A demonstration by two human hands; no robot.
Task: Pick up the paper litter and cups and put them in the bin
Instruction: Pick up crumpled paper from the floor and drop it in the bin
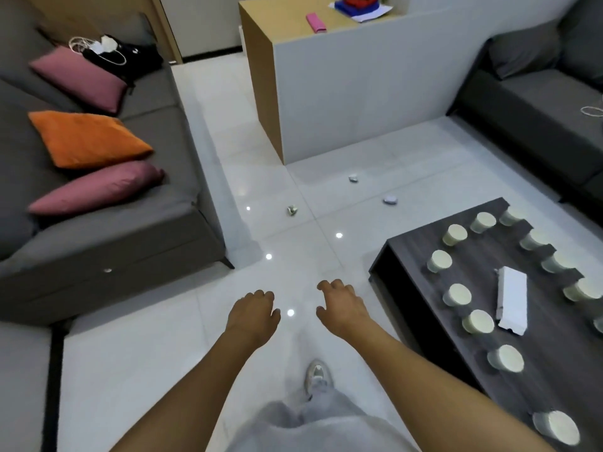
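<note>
Currently, status by item, near to far:

Left hand [253, 316]: held out over the floor, fingers loosely curled, holding nothing.
Right hand [341, 306]: level with the left, fingers relaxed, also holding nothing.
Cups [478, 321]: upside down across the dark low table [408, 256] at near right, ringed round a white box [512, 296].
Paper litter: three crumpled balls on the white tile floor [163, 353] beyond the hands; nearest ball [292, 210], right ball [390, 200], farthest ball [353, 178].
Bin: not in view.
Step in hand (judgement): approach the nearest ball.
Procedure: step forward, crouch, pinch each ball with the fingertips; collect one per hand before turning.
Caution: locate the bin first.
</note>
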